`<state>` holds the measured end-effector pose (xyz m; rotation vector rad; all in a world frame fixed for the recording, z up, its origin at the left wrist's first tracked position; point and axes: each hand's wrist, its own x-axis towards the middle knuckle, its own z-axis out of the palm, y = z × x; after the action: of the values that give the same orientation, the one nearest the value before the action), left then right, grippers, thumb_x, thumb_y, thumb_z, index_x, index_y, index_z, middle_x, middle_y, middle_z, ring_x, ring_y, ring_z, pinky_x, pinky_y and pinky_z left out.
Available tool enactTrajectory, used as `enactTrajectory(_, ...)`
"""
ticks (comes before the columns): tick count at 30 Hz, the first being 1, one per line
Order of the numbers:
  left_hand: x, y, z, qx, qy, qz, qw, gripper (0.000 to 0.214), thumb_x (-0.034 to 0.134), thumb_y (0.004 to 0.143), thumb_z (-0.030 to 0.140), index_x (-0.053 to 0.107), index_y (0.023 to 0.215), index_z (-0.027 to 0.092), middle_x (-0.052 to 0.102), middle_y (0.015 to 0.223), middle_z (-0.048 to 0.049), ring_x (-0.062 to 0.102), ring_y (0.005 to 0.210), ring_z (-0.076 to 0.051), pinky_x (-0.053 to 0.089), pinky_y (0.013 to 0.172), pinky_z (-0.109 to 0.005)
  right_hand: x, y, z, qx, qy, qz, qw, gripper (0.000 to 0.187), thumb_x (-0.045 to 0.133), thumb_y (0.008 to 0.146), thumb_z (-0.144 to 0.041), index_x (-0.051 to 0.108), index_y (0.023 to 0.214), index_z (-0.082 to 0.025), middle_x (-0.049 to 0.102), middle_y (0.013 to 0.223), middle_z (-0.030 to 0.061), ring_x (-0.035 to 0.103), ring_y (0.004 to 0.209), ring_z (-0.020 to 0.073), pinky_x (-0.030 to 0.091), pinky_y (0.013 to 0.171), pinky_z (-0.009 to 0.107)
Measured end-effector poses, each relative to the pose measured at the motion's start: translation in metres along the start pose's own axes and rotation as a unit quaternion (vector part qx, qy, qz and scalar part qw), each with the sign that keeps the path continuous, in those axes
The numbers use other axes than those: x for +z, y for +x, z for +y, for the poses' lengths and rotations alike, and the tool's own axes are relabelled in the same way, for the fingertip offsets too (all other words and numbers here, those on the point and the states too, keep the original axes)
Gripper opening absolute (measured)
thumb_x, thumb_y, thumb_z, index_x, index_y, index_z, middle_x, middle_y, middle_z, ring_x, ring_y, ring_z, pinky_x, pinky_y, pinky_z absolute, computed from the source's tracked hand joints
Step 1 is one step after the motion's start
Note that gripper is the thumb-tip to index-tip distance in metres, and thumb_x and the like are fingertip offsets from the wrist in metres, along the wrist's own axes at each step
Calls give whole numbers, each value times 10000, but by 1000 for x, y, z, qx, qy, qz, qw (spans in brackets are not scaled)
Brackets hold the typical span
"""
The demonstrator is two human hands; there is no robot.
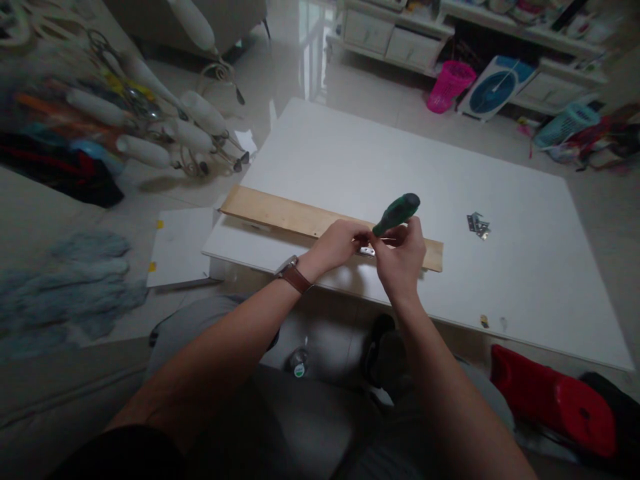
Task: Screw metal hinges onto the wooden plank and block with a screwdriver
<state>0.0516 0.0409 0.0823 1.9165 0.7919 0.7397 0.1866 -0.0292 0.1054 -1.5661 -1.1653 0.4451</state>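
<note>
A long wooden plank [280, 212] lies along the near edge of a large white board [380, 167]. My right hand [400, 257] is closed round a green-handled screwdriver [397, 213], whose handle tilts up to the right, its tip hidden behind my fingers. My left hand [337, 245], with a brown watch strap on its wrist, pinches at a small metal hinge [367, 251] on the plank's near edge, right beside the screwdriver tip. The two hands touch each other there.
A small heap of metal hinges [479, 225] lies on the board to the right. A smaller white panel [183, 245] lies on the floor at left. A red object [553, 400] sits by my right knee. Cabinets, a pink basket [449, 85] and a fan [493, 90] stand far back.
</note>
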Motion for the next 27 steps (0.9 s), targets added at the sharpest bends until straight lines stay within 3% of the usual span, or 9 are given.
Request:
enactTrajectory(7,-3,1,1,-4,-8,-20,1000,220,652,873,44,829,901,171,831,941,-67,733,887,-200,546,821,-306,-1,0,-2,0,-18,4,1000,358,774,744,-233,585,1046,-268,711,770,-57,717,687,172,586,647,312)
enactTrajectory(19,-1,0,-1,0,3,17,1000,187,662,855,54,812,911,150,814,902,-78,716,849,-198,552,807,-317,1,0,3,4,8,-21,1000,354,783,797,-279,578,1085,-270,718,803,-47,738,706,172,616,652,312)
enactTrajectory(27,0,1,-3,-3,11,-14,1000,246,617,840,7,817,878,145,808,881,-81,711,833,-197,545,802,-314,0,-1,2,-2,8,-16,1000,386,763,788,-224,593,1133,-261,751,839,-28,749,721,186,603,665,330)
